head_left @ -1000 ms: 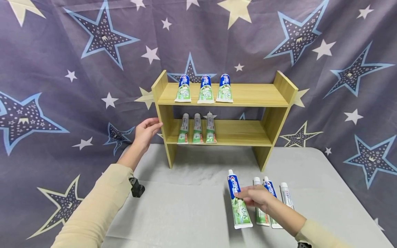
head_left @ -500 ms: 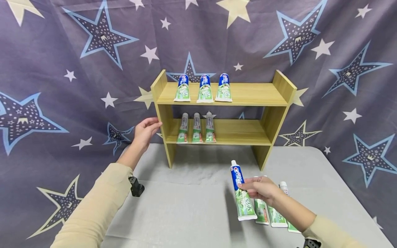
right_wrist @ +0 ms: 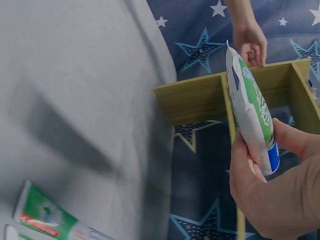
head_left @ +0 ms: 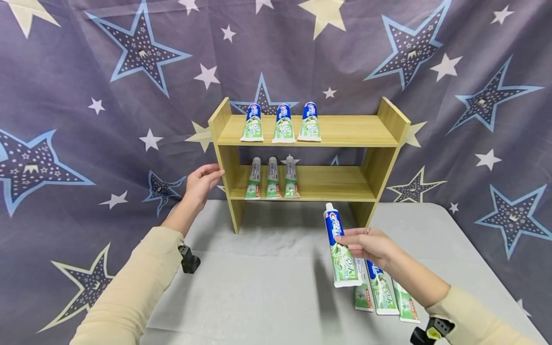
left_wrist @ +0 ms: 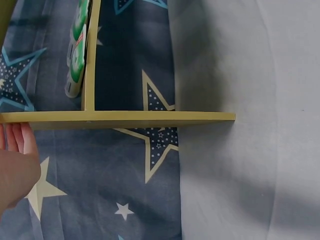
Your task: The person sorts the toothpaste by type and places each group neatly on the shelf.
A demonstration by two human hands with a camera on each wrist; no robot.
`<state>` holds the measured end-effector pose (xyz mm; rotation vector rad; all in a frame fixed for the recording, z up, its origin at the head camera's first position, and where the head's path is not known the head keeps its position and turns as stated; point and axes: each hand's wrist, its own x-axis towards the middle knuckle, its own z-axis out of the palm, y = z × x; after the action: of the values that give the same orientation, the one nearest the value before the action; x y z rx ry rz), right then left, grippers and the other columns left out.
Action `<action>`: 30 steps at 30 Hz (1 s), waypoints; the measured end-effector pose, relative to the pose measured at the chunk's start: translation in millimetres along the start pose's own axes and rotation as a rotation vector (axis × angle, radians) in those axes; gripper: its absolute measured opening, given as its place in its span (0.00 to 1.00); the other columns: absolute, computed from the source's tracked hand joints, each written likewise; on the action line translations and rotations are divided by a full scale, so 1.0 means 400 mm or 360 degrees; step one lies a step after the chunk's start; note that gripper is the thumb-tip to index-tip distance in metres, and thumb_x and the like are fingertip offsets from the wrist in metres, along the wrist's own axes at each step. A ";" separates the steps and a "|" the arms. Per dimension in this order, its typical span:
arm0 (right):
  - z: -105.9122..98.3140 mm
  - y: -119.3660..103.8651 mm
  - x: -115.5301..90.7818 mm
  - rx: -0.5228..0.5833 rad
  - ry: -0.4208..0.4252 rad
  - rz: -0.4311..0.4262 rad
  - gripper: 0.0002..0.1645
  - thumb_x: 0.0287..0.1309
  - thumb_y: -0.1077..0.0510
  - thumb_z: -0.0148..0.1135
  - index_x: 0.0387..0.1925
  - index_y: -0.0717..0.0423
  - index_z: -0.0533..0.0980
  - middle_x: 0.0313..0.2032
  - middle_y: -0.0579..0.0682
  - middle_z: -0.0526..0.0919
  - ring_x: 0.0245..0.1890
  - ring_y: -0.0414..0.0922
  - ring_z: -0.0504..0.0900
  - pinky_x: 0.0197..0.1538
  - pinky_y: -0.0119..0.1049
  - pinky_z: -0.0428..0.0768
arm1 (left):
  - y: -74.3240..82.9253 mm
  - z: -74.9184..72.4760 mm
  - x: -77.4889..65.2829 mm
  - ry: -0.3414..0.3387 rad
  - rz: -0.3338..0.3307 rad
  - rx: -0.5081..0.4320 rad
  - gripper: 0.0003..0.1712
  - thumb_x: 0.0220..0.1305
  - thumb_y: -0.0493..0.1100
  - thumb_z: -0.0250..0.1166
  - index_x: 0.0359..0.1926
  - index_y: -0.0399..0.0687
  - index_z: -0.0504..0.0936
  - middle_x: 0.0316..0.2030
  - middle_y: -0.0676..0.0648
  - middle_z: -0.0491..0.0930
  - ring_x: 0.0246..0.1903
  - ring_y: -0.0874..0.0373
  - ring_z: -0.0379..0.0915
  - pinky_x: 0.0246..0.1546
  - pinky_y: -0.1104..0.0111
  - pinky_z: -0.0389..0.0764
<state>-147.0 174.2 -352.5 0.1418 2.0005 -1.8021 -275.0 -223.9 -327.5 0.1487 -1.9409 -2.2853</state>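
Note:
My right hand (head_left: 374,245) pinches a blue and green toothpaste tube (head_left: 343,258) between thumb and fingers, cap up and tilted, above the table. In the right wrist view, the same toothpaste tube (right_wrist: 254,107) shows its white crimped end and edge. My left hand (head_left: 204,183) touches the outer left side panel of a wooden shelf (head_left: 351,129) with its fingertips. Blue and green toothpaste tubes (head_left: 283,123) lie on the upper board, left and middle. Grey and green toothpaste tubes (head_left: 272,179) lie on the lower board, toward the left.
On the grey table (head_left: 258,287), below my right hand, lie a blue and green tube (head_left: 383,292) and grey and green tubes (head_left: 405,302), partly hidden by the hand and forearm. A star-patterned curtain (head_left: 129,120) hangs behind the shelf.
My right hand has lifted the toothpaste tube up and slightly right, toward the shelf, away from the tubes on the table. My left hand stays at the shelf's side.

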 end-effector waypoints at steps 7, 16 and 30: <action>-0.014 -0.070 -0.018 0.0025 0.0004 -0.0031 0.44 0.56 0.57 0.68 0.66 0.75 0.57 0.27 0.36 0.85 0.28 0.31 0.82 0.38 0.23 0.84 | 0.010 -0.001 0.001 -0.0043 -0.0091 0.0005 0.09 0.62 0.33 0.63 0.42 0.46 0.75 0.32 0.59 0.78 0.36 0.72 0.79 0.69 0.63 0.68; -0.043 -0.161 -0.049 0.0091 -0.0069 -0.0160 0.43 0.59 0.60 0.64 0.66 0.77 0.54 0.29 0.40 0.86 0.32 0.35 0.86 0.43 0.27 0.86 | 0.009 -0.015 0.006 -0.0104 -0.0170 0.0037 0.06 0.63 0.35 0.63 0.38 0.51 0.78 0.32 0.61 0.80 0.36 0.72 0.80 0.63 0.72 0.75; -0.062 -0.303 -0.086 0.0011 0.0045 -0.0236 0.45 0.62 0.54 0.62 0.70 0.70 0.52 0.30 0.35 0.85 0.33 0.31 0.83 0.42 0.23 0.84 | 0.026 -0.015 -0.003 -0.0134 -0.0257 -0.0014 0.09 0.63 0.33 0.62 0.43 0.47 0.75 0.31 0.61 0.82 0.35 0.72 0.80 0.52 0.79 0.80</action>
<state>-166.2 188.2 -226.3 0.0216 2.0728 -1.9075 -272.2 -231.2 -318.2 0.2188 -2.0282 -2.4381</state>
